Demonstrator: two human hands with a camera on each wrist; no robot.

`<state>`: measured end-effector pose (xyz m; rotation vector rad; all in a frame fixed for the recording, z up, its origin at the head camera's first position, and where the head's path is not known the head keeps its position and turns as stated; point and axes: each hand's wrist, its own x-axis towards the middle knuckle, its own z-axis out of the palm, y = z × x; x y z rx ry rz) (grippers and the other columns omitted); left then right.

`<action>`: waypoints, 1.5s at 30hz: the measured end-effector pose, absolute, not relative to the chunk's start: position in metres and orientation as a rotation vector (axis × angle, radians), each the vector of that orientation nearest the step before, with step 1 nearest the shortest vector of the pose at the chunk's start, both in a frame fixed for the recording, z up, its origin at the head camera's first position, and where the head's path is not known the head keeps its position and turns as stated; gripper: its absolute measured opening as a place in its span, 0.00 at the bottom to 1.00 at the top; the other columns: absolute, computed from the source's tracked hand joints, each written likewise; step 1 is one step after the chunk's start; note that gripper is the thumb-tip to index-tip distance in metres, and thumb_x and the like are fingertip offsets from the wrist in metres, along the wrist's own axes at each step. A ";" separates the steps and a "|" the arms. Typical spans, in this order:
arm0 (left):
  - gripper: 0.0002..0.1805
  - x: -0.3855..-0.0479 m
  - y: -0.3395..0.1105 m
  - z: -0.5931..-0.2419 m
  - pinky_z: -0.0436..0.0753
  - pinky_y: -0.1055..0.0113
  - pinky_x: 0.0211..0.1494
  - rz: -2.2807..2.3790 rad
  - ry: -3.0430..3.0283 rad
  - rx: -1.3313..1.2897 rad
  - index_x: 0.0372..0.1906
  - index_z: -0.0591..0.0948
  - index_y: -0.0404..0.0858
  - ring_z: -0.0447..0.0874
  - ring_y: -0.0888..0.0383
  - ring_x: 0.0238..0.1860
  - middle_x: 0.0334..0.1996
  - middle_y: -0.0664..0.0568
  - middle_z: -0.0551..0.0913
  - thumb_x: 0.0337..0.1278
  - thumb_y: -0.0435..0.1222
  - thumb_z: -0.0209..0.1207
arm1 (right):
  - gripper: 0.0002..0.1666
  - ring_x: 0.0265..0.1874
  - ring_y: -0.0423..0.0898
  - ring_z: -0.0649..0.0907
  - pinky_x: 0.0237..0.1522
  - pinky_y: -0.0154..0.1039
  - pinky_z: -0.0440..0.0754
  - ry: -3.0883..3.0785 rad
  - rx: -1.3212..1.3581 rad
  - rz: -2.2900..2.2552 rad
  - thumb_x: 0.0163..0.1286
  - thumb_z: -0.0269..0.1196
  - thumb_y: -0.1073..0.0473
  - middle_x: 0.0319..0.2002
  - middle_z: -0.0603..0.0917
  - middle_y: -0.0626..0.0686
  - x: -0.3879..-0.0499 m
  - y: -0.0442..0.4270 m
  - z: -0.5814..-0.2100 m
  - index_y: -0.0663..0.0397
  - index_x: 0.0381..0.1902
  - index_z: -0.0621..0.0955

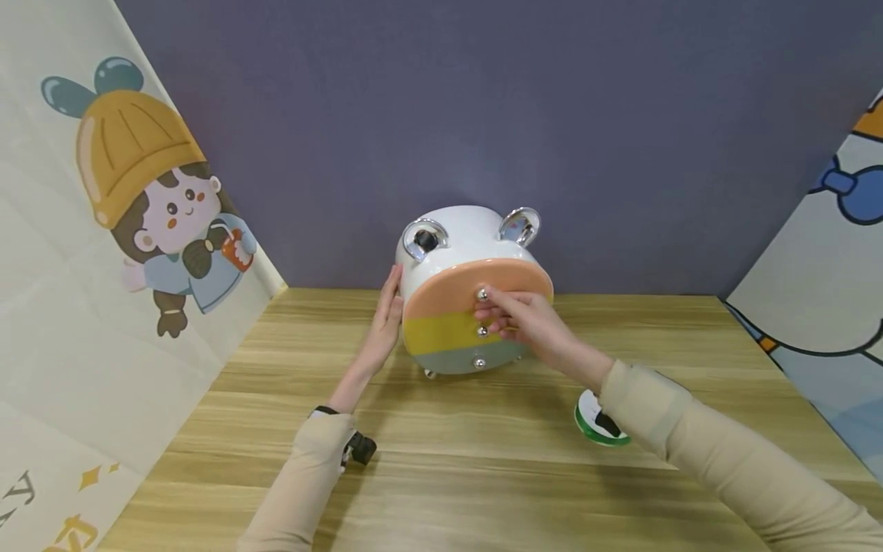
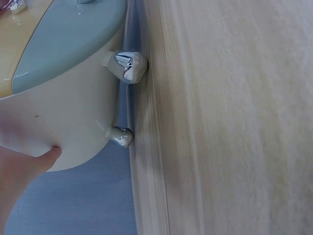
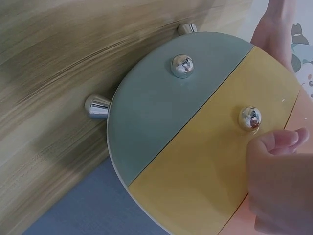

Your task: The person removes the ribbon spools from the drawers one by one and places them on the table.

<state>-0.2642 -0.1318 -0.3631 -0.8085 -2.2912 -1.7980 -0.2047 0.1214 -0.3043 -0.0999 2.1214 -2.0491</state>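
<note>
A small round drawer cabinet [image 1: 458, 231] in white, with silver ears and feet, stands near the back wall. Its front has an orange drawer [image 1: 441, 290], a yellow drawer [image 3: 210, 142] and a grey-green drawer [image 3: 161, 103], each with a silver knob. My left hand [image 1: 382, 328] rests on the cabinet's left side, its thumb against the white wall in the left wrist view. With thumb and index finger, my right hand [image 1: 534, 323] pinches the top knob [image 1: 482, 294] of the orange drawer. All drawers appear flush with the front.
A round white and green object [image 1: 599, 420] with a black part lies on the wooden table [image 1: 441, 475], partly covered by the right sleeve. Behind the cabinet rises a grey-blue wall [image 1: 441, 107]. Printed cartoon panels flank the table on both sides.
</note>
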 end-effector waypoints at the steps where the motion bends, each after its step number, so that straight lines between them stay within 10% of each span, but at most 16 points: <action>1: 0.31 -0.264 -0.131 -0.363 0.41 0.38 0.80 -1.795 -2.288 -0.807 0.80 0.44 0.40 0.34 0.44 0.82 0.82 0.44 0.36 0.78 0.31 0.31 | 0.24 0.26 0.35 0.81 0.34 0.28 0.81 2.121 -0.103 -2.051 0.76 0.55 0.44 0.32 0.89 0.39 -0.205 0.122 -0.304 0.58 0.49 0.83; 38: 0.30 -0.264 -0.135 -0.365 0.45 0.39 0.80 -1.794 -2.307 -0.813 0.81 0.45 0.44 0.36 0.44 0.82 0.82 0.44 0.37 0.79 0.33 0.33 | 0.35 0.31 0.35 0.83 0.37 0.27 0.82 2.043 0.060 -1.810 0.75 0.54 0.39 0.47 0.90 0.52 -0.190 0.126 -0.348 0.67 0.58 0.78; 45: 0.31 -0.264 -0.134 -0.365 0.46 0.39 0.80 -1.818 -2.301 -0.810 0.81 0.44 0.44 0.35 0.44 0.82 0.82 0.46 0.37 0.79 0.33 0.32 | 0.34 0.27 0.33 0.82 0.29 0.24 0.79 1.906 0.080 -1.931 0.77 0.52 0.42 0.38 0.90 0.45 -0.199 0.116 -0.347 0.70 0.59 0.76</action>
